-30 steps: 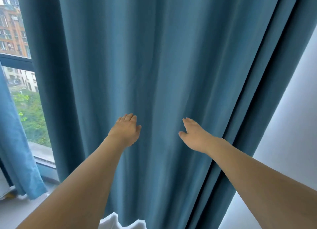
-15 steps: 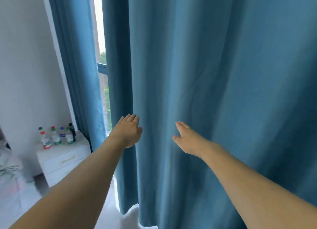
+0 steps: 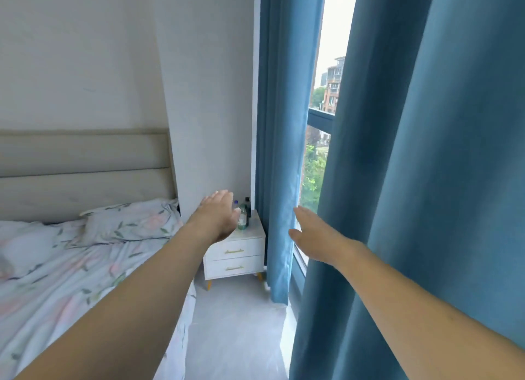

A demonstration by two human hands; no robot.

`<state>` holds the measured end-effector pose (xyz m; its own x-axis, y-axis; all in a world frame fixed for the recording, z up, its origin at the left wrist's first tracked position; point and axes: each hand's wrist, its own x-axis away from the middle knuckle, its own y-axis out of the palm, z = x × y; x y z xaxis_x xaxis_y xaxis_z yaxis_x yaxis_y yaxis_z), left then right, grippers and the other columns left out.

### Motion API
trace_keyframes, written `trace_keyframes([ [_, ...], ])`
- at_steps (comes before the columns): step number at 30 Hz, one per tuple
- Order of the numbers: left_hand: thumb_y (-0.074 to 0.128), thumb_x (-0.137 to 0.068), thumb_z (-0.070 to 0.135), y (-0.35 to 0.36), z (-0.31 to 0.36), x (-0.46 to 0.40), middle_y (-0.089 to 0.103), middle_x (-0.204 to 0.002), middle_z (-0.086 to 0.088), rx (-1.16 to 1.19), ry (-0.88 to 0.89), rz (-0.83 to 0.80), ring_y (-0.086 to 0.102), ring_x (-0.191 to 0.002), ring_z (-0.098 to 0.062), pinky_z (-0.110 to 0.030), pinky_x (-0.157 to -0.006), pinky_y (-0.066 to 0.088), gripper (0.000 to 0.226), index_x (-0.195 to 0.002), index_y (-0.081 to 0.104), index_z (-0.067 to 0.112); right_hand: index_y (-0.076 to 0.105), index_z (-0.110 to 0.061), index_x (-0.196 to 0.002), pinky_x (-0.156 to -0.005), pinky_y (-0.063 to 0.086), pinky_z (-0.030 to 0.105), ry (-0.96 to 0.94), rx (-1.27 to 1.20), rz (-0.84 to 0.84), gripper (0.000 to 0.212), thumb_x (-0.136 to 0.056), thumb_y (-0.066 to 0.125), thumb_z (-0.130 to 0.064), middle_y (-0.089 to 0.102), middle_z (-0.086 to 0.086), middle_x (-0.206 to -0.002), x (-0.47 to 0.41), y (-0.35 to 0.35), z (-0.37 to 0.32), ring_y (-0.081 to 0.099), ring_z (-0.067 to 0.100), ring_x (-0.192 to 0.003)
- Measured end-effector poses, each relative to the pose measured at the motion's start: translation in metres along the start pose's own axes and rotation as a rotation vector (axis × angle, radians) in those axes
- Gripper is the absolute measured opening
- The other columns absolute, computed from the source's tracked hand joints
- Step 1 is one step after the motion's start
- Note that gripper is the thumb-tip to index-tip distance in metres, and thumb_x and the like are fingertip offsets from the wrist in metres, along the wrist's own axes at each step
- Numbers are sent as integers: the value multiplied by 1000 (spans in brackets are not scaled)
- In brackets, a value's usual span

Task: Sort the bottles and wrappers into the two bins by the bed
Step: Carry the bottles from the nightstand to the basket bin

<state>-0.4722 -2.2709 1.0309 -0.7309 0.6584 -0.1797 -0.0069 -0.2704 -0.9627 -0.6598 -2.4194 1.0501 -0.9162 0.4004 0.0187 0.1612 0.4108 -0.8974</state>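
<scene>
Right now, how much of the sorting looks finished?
None that shows. Bottles stand on the white nightstand beside the bed. The left hand and right hand are stretched out, fingers straight, holding nothing. No bins or wrappers are in view, so all the sorting seems left.

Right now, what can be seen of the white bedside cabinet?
The white two-drawer bedside cabinet stands on short yellowish legs on the grey floor, between the bed and the blue curtain, in the corner by the wall. Each drawer front has a gold bar handle; both look closed. Several small bottles stand on its top, partly hidden behind the open left hand.
</scene>
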Motion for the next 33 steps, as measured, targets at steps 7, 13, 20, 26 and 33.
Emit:
trace_keyframes([
  [7, 30, -103, 31, 2, -78, -126, 13, -162, -9, -14, -78, -39, 10, -150, -22, -37, -122, 7, 57, -153, 17, 7, 4, -12, -155, -119, 9, 32, -40, 30, 1, 61, -103, 33, -24, -2, -1, -162, -172, -9, -19, 2, 17, -149],
  [13, 31, -103, 30, 18, -126, -222, 17, -161, -10, 6, -105, -67, 14, -149, -22, -34, -121, 11, 56, -153, 20, 7, 5, -12, -155, -116, 26, 36, -24, 32, -78, 60, -101, 32, -23, 0, 0, -162, -289, 7, -18, 10, 20, -148],
  [20, 33, -103, 29, 59, -170, -341, 18, -161, -11, 31, -120, -113, 17, -148, -24, -36, -121, 14, 56, -152, 20, 6, 21, -7, -149, -113, 20, 30, -47, 9, -92, 52, -100, 35, -18, 21, 6, -156, -434, 25, -3, 18, 23, -144],
  [26, 38, -101, 29, 78, -223, -458, 24, -159, -12, 26, -167, -122, 23, -145, -27, -36, -119, 19, 56, -150, 26, 4, 8, -11, -154, -118, 12, 33, -63, -48, -120, 60, -100, 34, -17, 6, 1, -162, -576, 29, 15, 6, 20, -148],
  [33, 37, -101, 25, 108, -289, -577, 25, -159, -11, 57, -206, -161, 25, -145, -24, -35, -119, 20, 55, -150, 26, 3, 20, -11, -150, -114, 23, 35, 5, -81, -150, 55, -98, 37, -15, 21, 4, -158, -722, 44, 27, 21, 26, -144],
])
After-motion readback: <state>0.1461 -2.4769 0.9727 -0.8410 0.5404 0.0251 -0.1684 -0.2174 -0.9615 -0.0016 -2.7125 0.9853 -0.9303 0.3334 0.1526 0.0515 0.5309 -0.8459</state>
